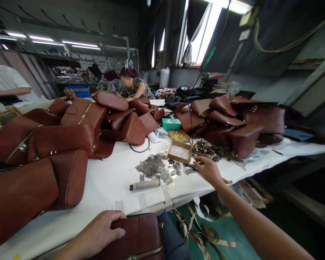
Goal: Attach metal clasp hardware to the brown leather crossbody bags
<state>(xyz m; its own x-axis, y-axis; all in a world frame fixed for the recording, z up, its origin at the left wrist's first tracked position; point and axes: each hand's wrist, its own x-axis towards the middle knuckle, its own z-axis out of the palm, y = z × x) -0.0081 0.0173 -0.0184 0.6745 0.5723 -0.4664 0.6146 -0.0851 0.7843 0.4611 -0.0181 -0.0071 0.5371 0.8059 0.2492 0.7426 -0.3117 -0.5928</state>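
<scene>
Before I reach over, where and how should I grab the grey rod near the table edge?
I'd grip the grey rod around its middle, coming from above and your side: it lies crosswise, with open white tabletop in front, while metal plates crowd its far side.

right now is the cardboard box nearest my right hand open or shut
Open: no lid covers the cardboard box, and its pale contents show from above.
</scene>
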